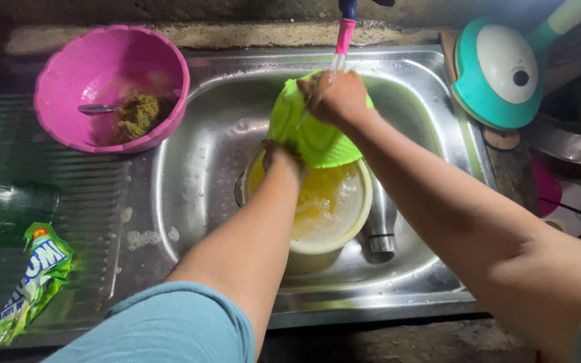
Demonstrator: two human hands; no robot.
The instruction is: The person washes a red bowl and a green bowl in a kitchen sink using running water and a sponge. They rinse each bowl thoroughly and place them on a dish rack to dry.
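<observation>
Head view, looking down into a sink. Left hand (281,156) reaches in from the lower left, forearm extended straight, teal sleeve at the elbow. Its grip is clamped on the lower edge of a lime-green bowl (317,138); the fingertips are hidden behind the rim. Right hand (334,96) comes in from the lower right, forearm angled up and leftward, wrist bent. Its grip is closed over the upper edge of the same bowl, knuckles up, directly under a thin stream of water from a pink tap spout (343,35).

Surface: stainless steel sink (203,154) set in a ribbed steel drainboard (68,202), wet, with patches of foam near the basin's left wall. Light is dim; a rough concrete ledge runs along the back.

Left to right on and around the desk: a green sachet (31,286) lying flat on the drainboard; a pink bowl (112,87) holding greenish-brown residue and a spoon (99,108); the green bowl, held tilted over a pale yellow tub (331,222) of sudsy yellowish water in the basin; a steel bottle (381,225) lying beside the tub; a teal pan (499,70) upside down at the right rim.

Green bowl: plastic, glossy, wet, scalloped edge, underside facing the camera.
</observation>
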